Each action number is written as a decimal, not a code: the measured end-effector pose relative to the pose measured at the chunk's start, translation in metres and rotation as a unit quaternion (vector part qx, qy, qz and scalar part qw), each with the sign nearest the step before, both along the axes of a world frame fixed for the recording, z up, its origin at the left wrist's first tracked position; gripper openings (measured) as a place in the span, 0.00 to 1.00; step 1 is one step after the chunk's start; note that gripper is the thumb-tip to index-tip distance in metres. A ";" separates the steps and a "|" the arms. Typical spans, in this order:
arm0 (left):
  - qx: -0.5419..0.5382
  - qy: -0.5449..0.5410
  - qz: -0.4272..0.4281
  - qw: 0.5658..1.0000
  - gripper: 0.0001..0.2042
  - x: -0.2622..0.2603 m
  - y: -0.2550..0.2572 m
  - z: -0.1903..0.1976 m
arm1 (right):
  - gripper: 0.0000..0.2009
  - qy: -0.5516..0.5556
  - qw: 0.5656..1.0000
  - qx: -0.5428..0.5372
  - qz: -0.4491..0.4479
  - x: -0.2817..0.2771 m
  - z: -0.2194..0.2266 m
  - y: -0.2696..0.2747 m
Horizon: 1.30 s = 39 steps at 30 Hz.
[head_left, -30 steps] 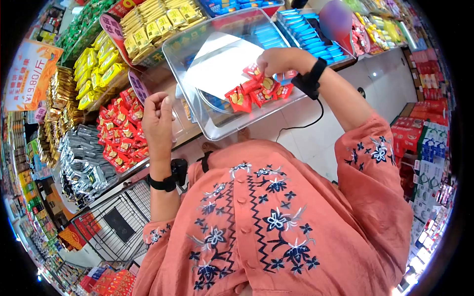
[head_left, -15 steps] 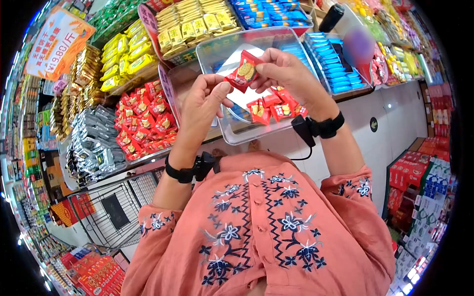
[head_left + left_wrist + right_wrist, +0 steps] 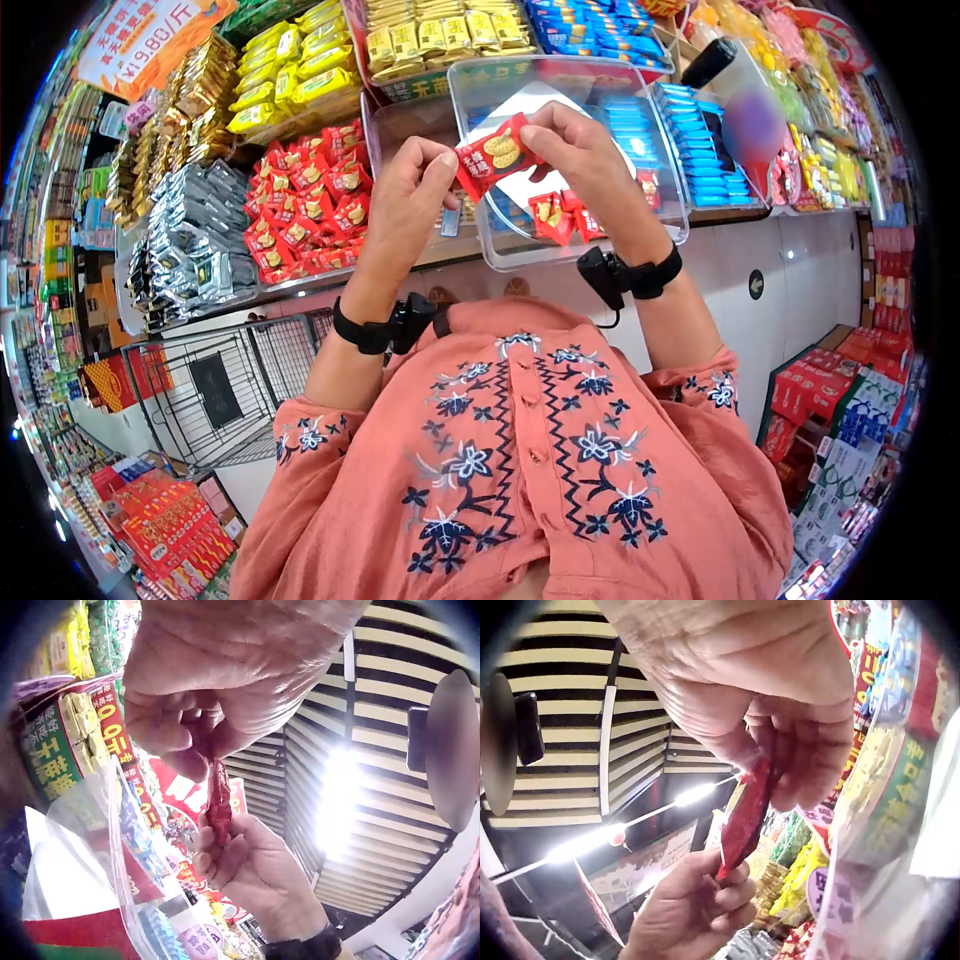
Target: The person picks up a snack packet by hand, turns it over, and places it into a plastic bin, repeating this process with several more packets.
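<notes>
A small red snack packet [image 3: 497, 157] with a picture of biscuits on its front is stretched between both hands over a clear plastic bin. At its left end, the left hand [image 3: 408, 205] pinches a corner between thumb and fingers. The right hand [image 3: 585, 160] grips the opposite end. In both wrist views the packet [image 3: 219, 799] appears nearly edge-on, with a hand at each end. Below the right hand, several more red packets [image 3: 552, 220] lie in the clear plastic bin [image 3: 500, 258], partly hidden by that hand. A white sheet [image 3: 520, 103] also shows in the bin.
Left of the bin are heaps of red packets [image 3: 310, 215] and silver packets [image 3: 195, 235]. Yellow packets [image 3: 290, 75] lie behind them, blue packets [image 3: 700, 145] to the right. A wire shopping cart [image 3: 215, 390] stands at lower left, and red cartons [image 3: 815, 380] at right.
The right hand has lifted a red packet from those in the bin. The left hand has moved in and taken its other end, and the packet is now turned flatter, printed side up.
</notes>
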<state>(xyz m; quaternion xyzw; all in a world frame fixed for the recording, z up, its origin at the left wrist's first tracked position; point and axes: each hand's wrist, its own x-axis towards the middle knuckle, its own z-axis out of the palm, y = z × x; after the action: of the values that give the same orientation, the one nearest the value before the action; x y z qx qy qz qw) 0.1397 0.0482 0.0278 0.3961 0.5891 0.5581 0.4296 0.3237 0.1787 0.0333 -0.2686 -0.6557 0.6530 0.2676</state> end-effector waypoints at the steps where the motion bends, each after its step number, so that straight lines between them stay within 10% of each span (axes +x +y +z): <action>1: 0.008 0.008 0.019 1.000 0.09 -0.001 -0.003 -0.002 | 0.11 0.012 1.000 -0.013 -0.014 -0.005 0.003 -0.006; 21: -0.058 -0.090 0.008 0.994 0.16 -0.067 -0.085 -0.025 | 0.09 -0.091 0.992 -0.039 0.080 -0.090 -0.009 -0.080; 31: -0.163 0.352 0.172 0.906 0.11 -0.223 -0.163 -0.123 | 0.10 -0.102 0.988 -0.078 0.089 -0.115 -0.025 -0.091; 39: -0.125 0.451 0.162 0.868 0.13 -0.240 -0.170 -0.155 | 0.10 -0.112 0.985 -0.086 0.100 -0.127 -0.029 -0.093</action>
<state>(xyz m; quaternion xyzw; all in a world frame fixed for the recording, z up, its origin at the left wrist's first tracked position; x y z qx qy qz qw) -0.1005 -0.1216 -0.1272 0.4464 0.8398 0.3018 0.0661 0.1970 0.0854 0.0040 -0.2951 -0.6466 0.6961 0.1015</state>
